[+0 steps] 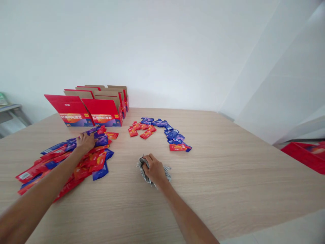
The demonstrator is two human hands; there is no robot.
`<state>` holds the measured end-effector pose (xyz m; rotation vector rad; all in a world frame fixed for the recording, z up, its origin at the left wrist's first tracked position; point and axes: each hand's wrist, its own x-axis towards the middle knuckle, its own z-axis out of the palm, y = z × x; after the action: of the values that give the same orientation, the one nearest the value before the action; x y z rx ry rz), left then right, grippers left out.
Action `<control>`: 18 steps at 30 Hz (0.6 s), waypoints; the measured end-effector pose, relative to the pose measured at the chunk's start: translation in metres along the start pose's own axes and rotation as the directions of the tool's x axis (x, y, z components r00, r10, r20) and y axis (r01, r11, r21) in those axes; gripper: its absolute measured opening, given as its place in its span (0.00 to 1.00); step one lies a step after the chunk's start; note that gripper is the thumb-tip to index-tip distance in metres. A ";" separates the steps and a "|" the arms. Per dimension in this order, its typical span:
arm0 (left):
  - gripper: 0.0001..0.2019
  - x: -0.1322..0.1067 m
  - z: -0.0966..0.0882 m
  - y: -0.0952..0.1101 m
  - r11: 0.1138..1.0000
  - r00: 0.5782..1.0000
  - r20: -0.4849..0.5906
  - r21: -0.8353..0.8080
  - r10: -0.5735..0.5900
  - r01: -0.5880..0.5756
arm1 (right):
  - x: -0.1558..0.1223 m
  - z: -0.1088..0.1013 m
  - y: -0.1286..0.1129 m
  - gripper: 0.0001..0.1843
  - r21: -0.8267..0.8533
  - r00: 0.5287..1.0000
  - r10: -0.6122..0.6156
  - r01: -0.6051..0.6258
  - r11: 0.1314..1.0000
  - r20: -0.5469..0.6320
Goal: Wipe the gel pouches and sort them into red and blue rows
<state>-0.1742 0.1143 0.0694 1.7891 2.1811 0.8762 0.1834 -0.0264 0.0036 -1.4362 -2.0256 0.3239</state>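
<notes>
My right hand (154, 169) is closed around a crumpled grey-and-white cloth (146, 177), pressed against the tabletop. On the left, my left hand (86, 141) rests on a heap of red packets (98, 160) and purple-blue packets (101, 173). Its fingers are spread over the purple ones at the top of the heap, and its palm side is hidden. Ahead of the cloth lies a small group of little red sachets (146, 127). Beside them, a curved line of blue sachets (172, 135) runs to the right, ending near a red-orange sachet (177, 147).
Several red cardboard boxes (101, 107) stand with raised lids at the back left, near the white wall (172, 54). The wooden table (228, 176) carries everything. Beyond its right edge is a red container (304, 156). Another table (10, 107) shows at far left.
</notes>
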 end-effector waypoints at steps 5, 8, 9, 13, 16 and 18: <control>0.08 0.007 0.002 -0.002 0.854 0.996 0.068 0.520 -0.065 0.020 | 0.001 0.001 0.005 0.13 0.003 1.000 0.008 -0.008 1.000 -0.008; 0.08 0.007 0.005 0.008 0.778 0.993 0.108 0.627 -0.047 -0.031 | 0.002 0.002 0.006 0.12 -0.002 1.000 0.008 -0.008 1.000 -0.002; 0.09 0.006 0.006 0.013 0.775 0.993 0.115 0.631 -0.034 -0.047 | 0.002 0.003 0.006 0.12 -0.004 1.000 0.007 -0.007 1.000 0.004; 0.16 0.006 0.026 0.034 0.836 0.983 0.177 0.533 0.041 -0.131 | 0.002 0.005 0.006 0.13 -0.011 1.000 0.011 -0.010 1.000 0.023; 0.21 0.011 0.057 0.055 0.897 0.956 0.282 0.398 0.080 -0.192 | 0.003 0.006 0.008 0.13 -0.015 1.000 0.020 -0.020 1.000 0.023; 0.22 0.017 0.083 0.073 0.919 0.939 0.329 0.330 0.104 -0.217 | 0.004 0.007 0.008 0.13 -0.029 0.999 0.028 -0.027 0.999 0.026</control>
<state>-0.0770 0.1638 0.0456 2.1291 2.1108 0.1962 0.1845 -0.0189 -0.0051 -1.4855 -2.0405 0.3288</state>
